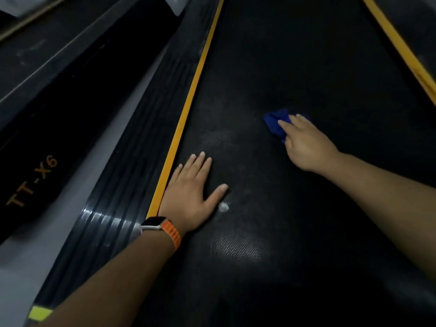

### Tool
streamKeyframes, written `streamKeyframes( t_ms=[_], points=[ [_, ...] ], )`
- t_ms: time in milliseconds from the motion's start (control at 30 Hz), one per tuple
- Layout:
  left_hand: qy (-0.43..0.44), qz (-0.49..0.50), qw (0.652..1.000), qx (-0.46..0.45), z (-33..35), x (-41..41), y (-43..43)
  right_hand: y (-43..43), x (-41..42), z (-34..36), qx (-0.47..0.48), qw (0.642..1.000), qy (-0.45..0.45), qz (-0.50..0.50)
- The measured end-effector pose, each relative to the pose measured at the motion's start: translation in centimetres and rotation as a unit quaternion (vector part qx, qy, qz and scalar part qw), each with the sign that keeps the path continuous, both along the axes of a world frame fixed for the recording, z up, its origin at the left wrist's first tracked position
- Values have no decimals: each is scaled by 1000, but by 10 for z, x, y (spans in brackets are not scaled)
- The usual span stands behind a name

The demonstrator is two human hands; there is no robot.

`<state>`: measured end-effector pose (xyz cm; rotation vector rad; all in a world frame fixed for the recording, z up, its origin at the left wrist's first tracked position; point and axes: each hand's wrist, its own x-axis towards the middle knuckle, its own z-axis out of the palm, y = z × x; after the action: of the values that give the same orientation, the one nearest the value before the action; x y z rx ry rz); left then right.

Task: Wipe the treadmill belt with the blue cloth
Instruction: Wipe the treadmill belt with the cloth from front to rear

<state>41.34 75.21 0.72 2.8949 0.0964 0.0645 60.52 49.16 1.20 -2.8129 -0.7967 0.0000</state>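
Left hand (192, 194), dusty treadmill belt (306, 67), blue cloth (273, 121)

The treadmill belt (295, 67) looks like matt black rubber with a fine dotted texture, showing in pale patches near its left edge. The blue cloth (274, 122) is soft, bunched fabric. The ribbed side rail (132, 175) is glossy black, catching highlights. The orange watch strap (173, 233) appears woven.
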Motion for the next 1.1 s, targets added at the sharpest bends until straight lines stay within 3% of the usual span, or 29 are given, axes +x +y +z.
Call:
streamKeyframes(
  t_ms=[100, 233, 333, 467, 567, 700, 800, 967, 1033, 1100],
  points=[
    [-5, 0, 1000, 3, -2, 1, 3, 76, 9, 8, 0, 997, 11, -82],
    [-2, -1, 1000, 15, -3, 1, 1, 169, -25, 5, -16, 995, -17, 93],
    [-6, 1, 1000, 5, -2, 0, 2, 134, 6, 6, 2, 988, -2, 154],
    [-9, 3, 1000, -5, -2, 1, 3, 49, 81, 4, 9, 997, -49, -61],
    [-9, 3, 1000, -2, -3, 2, 3, 76, 76, 6, -10, 989, -43, -138],
    [-5, 5, 1000, 5, -2, 1, 2, 162, 20, 1, -11, 996, -48, 74],
    [-2, 2, 1000, 6, -1, -1, 2, 155, 33, 11, -18, 984, -36, 173],
    [-8, 6, 1000, 1, 1, 0, 1, 110, 120, 15, -31, 998, -35, -53],
    [-6, 6, 1000, 5, 1, 1, 1, 132, 104, 11, -14, 998, -50, -44],
    [-2, 4, 1000, 9, 1, 1, 1, 155, 64, 5, 6, 996, -64, 62]
  ],
)
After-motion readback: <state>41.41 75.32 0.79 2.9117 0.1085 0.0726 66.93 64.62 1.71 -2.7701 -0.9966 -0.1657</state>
